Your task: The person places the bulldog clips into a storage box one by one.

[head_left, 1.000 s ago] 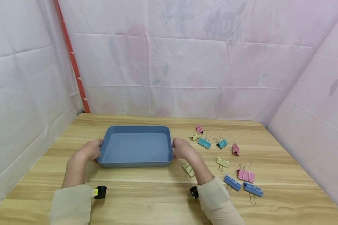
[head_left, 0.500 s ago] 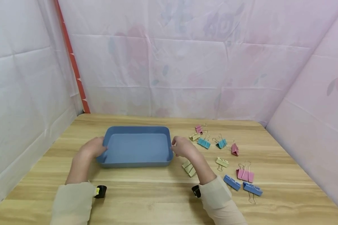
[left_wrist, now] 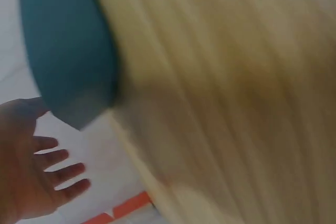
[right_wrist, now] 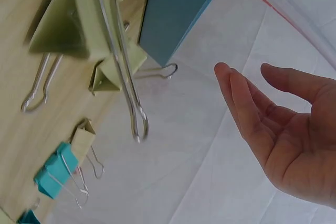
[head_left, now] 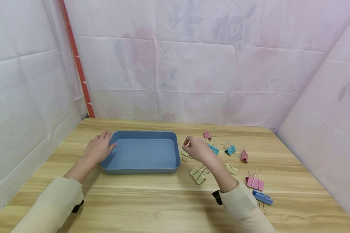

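A shallow blue tray lies on the wooden table. At its left rim, my left hand has its fingers spread, the thumb reaching over the rim; the left wrist view shows the same hand beside the tray's corner. Off the tray's right side is my right hand, above the table. In the right wrist view that hand has a gap between thumb and loosely bent fingers, holding nothing. A small yellow binder clip shows beneath it, and a larger yellow binder clip lies closer to me.
Right of my right hand lie two teal binder clips, a small pink one, a red one, another yellow one, a large pink one and a blue one. Fabric walls enclose the table.
Both hands have let go of the tray's sides. My left fingers have spread out at the rim, and my right hand has moved rightward. My right forearm now covers one blue clip.
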### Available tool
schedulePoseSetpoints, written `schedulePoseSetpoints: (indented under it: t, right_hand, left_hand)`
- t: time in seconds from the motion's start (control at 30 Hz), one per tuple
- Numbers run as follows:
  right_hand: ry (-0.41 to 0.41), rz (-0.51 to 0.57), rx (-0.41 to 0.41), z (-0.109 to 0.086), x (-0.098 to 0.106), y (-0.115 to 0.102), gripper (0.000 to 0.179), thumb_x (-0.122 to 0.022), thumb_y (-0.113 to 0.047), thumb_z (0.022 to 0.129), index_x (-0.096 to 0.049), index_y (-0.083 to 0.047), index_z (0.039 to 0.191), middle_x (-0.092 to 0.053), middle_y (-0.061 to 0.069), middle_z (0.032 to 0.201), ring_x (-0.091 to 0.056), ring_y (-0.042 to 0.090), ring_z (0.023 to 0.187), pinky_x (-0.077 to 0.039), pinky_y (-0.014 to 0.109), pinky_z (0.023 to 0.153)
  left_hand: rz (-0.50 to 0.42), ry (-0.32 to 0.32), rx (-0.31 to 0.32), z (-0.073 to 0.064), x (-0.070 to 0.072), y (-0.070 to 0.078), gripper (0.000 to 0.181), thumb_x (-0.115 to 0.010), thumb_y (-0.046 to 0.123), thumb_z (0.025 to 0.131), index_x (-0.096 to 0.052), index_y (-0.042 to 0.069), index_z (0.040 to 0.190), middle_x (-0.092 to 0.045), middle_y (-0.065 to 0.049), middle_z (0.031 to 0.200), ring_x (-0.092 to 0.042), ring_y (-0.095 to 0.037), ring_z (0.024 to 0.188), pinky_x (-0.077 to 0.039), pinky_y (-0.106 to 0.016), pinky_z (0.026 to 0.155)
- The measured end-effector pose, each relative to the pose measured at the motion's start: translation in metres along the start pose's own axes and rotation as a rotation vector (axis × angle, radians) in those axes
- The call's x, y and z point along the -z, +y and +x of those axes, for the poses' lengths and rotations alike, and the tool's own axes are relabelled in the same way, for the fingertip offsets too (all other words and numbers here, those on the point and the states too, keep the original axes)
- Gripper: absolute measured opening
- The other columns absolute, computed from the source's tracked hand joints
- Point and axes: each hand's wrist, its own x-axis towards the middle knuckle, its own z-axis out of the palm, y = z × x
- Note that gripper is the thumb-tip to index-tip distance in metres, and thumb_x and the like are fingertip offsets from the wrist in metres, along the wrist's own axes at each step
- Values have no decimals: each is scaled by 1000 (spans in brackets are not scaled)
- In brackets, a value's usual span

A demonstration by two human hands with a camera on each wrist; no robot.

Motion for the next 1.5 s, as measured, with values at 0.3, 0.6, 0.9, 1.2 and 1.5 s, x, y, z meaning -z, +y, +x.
schedulePoseSetpoints:
  t: [0.3, 0.6, 0.9, 1.2, 1.5]
  right_hand:
    - [12, -21, 40, -6, 9, 3, 14, -57, -14, 90, -62, -2, 94, -60, 1, 70, -55, 12, 57, -43, 28, 52]
    - [12, -13, 54, -10, 19, 7, 14, -56, -13, 91, -62, -1, 94, -60, 1, 69, -56, 13, 57, -44, 28, 51]
    - [36, -64, 88, -11, 30, 8, 15, -56, -12, 90, -63, 0, 93, -62, 5, 74, -58, 16, 65, -46, 38, 71]
    - [36, -145, 141, -12, 30, 15, 14, -59, -11, 88, -62, 2, 92, -61, 5, 73, -58, 17, 66, -47, 35, 63]
    - [29, -234, 105, -21, 21, 36, 13, -61, -12, 87, -62, 1, 90, -58, 4, 71, -55, 16, 62, -47, 33, 57]
  left_hand:
    - [34, 19, -8, 2, -13, -23, 50, -44, 33, 95, -47, -11, 117, -48, -30, 114, -45, -45, 105, -34, -59, 84]
    - [115, 54, -79, 1, -18, -28, 41, -40, 31, 93, -49, -7, 106, -50, -25, 103, -48, -41, 97, -36, -57, 77]
    - [108, 60, -64, 1, -16, -24, 42, -39, 30, 92, -49, -6, 112, -49, -24, 103, -47, -40, 96, -35, -55, 74]
    - [125, 50, -80, 1, -16, -25, 42, -40, 30, 92, -49, -4, 114, -48, -25, 109, -45, -42, 101, -34, -58, 78]
    - [117, 60, -86, 5, -21, -23, 42, -39, 30, 92, -50, -2, 116, -48, -23, 110, -45, -41, 102, -35, -57, 77]
